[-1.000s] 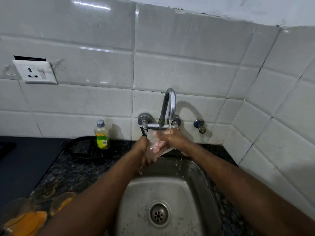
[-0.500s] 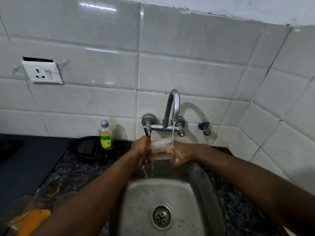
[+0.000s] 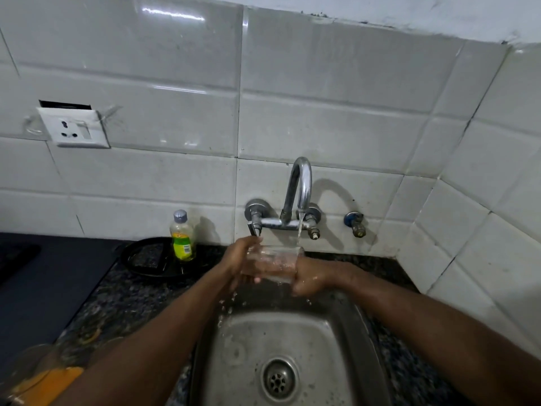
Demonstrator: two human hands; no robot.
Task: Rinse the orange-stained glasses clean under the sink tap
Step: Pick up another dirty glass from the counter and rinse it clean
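Now both hands hold one clear glass (image 3: 273, 263) over the back edge of the sink (image 3: 336, 347), directly under the tap (image 3: 298, 189). The left hand (image 3: 238, 260) has its fingers curled round the left side of the glass, close to the rim. The right hand (image 3: 311, 278) grips it from the right side and from below, so both hands are closed on it. The glass is nearly upright with its mouth up. A thin stream of water (image 3: 299, 230) falls from the spout onto the right part of the rim, and drops fall from under the left hand into the sink. I cannot tell if any orange is inside the glass.

The sink is of steel, set into a dark speckled table (image 3: 126, 300), and its drain (image 3: 278, 379) lies at the near end. At the near left corner of the table stand more glasses (image 3: 38, 376), blurred, with orange at the bottom. At the back edge of the table, left of the tap, a small bottle (image 3: 182, 235) with a green and yellow label and a grey cap stands at a black round thing (image 3: 146, 259). A white socket (image 3: 74, 128) is on the tiled wall (image 3: 322, 127) above the left part of the table, and a small valve (image 3: 355, 224) comes out of the wall just right of the tap
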